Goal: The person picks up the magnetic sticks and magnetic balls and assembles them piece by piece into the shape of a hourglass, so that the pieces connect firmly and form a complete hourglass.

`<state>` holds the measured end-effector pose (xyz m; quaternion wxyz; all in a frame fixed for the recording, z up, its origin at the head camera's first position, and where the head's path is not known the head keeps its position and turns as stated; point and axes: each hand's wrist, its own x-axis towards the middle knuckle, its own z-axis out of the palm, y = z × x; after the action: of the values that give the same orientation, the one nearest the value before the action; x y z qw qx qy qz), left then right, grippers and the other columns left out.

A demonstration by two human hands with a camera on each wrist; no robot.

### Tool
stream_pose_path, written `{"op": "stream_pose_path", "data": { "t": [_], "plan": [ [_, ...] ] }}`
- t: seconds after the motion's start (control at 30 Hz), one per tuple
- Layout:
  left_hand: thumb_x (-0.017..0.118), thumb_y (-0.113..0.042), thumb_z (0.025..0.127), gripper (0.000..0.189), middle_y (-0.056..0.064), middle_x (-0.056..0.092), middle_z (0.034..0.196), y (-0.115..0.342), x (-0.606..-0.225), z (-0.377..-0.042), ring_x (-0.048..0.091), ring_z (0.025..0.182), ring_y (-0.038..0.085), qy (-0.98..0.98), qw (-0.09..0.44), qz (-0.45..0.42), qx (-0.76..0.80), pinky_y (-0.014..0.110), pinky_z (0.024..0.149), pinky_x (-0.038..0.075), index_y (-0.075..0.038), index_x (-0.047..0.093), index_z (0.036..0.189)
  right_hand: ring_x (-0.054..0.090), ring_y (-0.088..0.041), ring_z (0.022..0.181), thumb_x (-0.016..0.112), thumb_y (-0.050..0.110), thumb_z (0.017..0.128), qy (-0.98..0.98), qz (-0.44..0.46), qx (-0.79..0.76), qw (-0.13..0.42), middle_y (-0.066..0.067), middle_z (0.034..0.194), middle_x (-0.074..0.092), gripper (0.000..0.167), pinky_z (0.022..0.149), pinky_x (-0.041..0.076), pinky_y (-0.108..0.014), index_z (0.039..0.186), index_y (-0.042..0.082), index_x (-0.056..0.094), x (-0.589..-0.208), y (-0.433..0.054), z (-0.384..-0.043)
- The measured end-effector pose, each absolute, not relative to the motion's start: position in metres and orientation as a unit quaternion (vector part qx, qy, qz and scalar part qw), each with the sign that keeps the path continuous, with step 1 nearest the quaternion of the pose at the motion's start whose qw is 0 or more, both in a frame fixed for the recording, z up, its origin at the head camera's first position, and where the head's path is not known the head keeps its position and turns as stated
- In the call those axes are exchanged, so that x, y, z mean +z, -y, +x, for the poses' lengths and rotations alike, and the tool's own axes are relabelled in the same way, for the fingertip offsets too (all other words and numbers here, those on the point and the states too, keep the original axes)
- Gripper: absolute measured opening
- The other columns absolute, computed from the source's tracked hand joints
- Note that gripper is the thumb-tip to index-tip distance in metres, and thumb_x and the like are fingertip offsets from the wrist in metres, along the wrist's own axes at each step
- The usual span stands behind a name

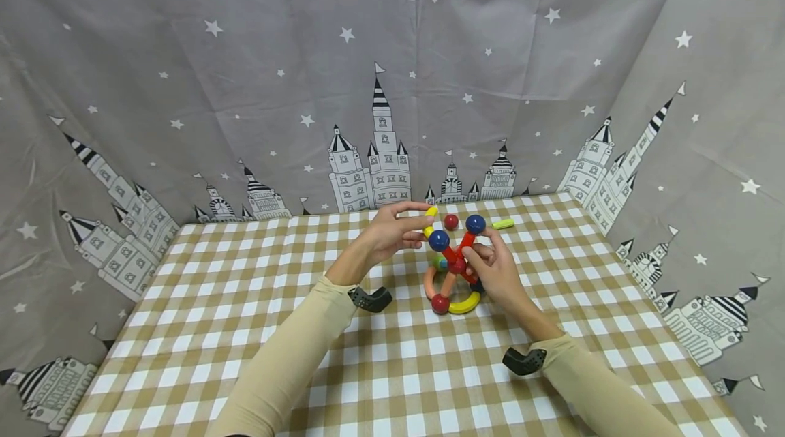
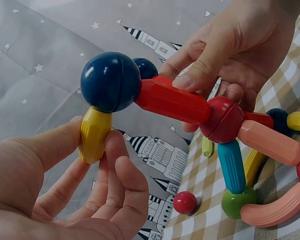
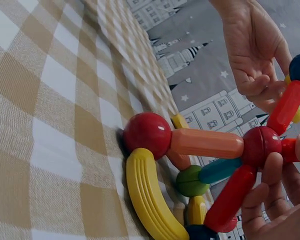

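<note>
My left hand (image 1: 392,231) pinches a short yellow rod (image 2: 95,135) between thumb and fingers. Its upper end meets a dark blue ball (image 2: 110,81) on a toy of balls and rods. My right hand (image 1: 498,272) grips a red rod near the toy's upper red ball (image 2: 221,120), with a finger touching that ball. From there two red rods rise to blue balls, while peach, teal (image 2: 231,167) and red rods slope down. The base is a ring on the table, with curved yellow (image 3: 152,197) and peach (image 2: 277,207) rods, a green ball (image 2: 238,202) and a lower red ball (image 1: 440,304).
A loose red ball (image 1: 451,221) lies behind the toy. Beyond it, at the right, is a yellow-green rod (image 1: 503,223). A checked cloth (image 1: 257,300) covers the table, and a grey curtain (image 1: 276,48) printed with castles hangs along its back edge.
</note>
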<state>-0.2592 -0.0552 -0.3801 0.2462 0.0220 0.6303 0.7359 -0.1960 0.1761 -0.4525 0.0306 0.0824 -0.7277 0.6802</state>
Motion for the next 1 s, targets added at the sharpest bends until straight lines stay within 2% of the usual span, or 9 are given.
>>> {"op": "stream_pose_path", "data": {
  "t": [0.23, 0.4, 0.53, 0.67, 0.83, 1.0],
  "plan": [
    [0.077, -0.015, 0.095, 0.041, 0.012, 0.064, 0.116, 0.0556, -0.3807, -0.2588, 0.071, 0.075, 0.020, -0.628, 0.249, 0.019, 0.737, 0.034, 0.073, 0.058, -0.012, 0.065, 0.133, 0.060, -0.016, 0.073, 0.066, 0.013, 0.102, 0.710, 0.064, 0.699, 0.053, -0.026, 0.115, 0.069, 0.034, 0.068, 0.053, -0.023, 0.131, 0.002, 0.051, -0.4514, -0.1717, -0.1945],
    [0.076, -0.014, 0.095, 0.040, 0.013, 0.064, 0.117, 0.0557, -0.3820, -0.2585, 0.071, 0.075, 0.020, -0.626, 0.254, 0.019, 0.737, 0.033, 0.072, 0.058, -0.011, 0.066, 0.134, 0.064, -0.016, 0.084, 0.066, 0.015, 0.102, 0.721, 0.054, 0.690, 0.048, -0.024, 0.121, 0.066, 0.037, 0.072, 0.055, -0.022, 0.135, 0.002, 0.055, -0.4494, -0.1708, -0.1945],
    [0.074, -0.012, 0.096, 0.039, 0.011, 0.066, 0.110, 0.0546, -0.3839, -0.2581, 0.071, 0.074, 0.019, -0.616, 0.266, 0.016, 0.741, 0.030, 0.068, 0.058, -0.009, 0.066, 0.134, 0.064, -0.016, 0.089, 0.066, 0.017, 0.102, 0.731, 0.047, 0.679, 0.046, -0.025, 0.123, 0.065, 0.040, 0.075, 0.055, -0.023, 0.138, 0.002, 0.057, -0.4487, -0.1700, -0.1954],
    [0.072, -0.009, 0.097, 0.038, 0.008, 0.068, 0.102, 0.0524, -0.3854, -0.2574, 0.070, 0.071, 0.018, -0.607, 0.272, 0.021, 0.746, 0.029, 0.068, 0.058, -0.006, 0.065, 0.134, 0.063, -0.015, 0.085, 0.065, 0.018, 0.103, 0.738, 0.045, 0.671, 0.043, -0.026, 0.122, 0.065, 0.041, 0.075, 0.054, -0.023, 0.140, 0.001, 0.058, -0.4468, -0.1697, -0.1960],
    [0.072, -0.009, 0.097, 0.038, 0.011, 0.070, 0.109, 0.0494, -0.3851, -0.2555, 0.069, 0.070, 0.017, -0.608, 0.281, 0.023, 0.743, 0.032, 0.071, 0.056, -0.006, 0.064, 0.134, 0.061, -0.016, 0.082, 0.062, 0.016, 0.105, 0.749, 0.048, 0.660, 0.032, -0.026, 0.122, 0.066, 0.042, 0.074, 0.054, -0.023, 0.143, 0.002, 0.056, -0.4466, -0.1708, -0.1979],
    [0.072, -0.009, 0.097, 0.038, 0.012, 0.069, 0.113, 0.0471, -0.3838, -0.2543, 0.067, 0.070, 0.016, -0.607, 0.288, 0.024, 0.741, 0.035, 0.077, 0.055, -0.007, 0.065, 0.134, 0.061, -0.018, 0.084, 0.062, 0.018, 0.105, 0.760, 0.055, 0.648, 0.018, -0.024, 0.129, 0.064, 0.045, 0.074, 0.054, -0.023, 0.146, 0.002, 0.054, -0.4469, -0.1732, -0.1998]
  ]
}}
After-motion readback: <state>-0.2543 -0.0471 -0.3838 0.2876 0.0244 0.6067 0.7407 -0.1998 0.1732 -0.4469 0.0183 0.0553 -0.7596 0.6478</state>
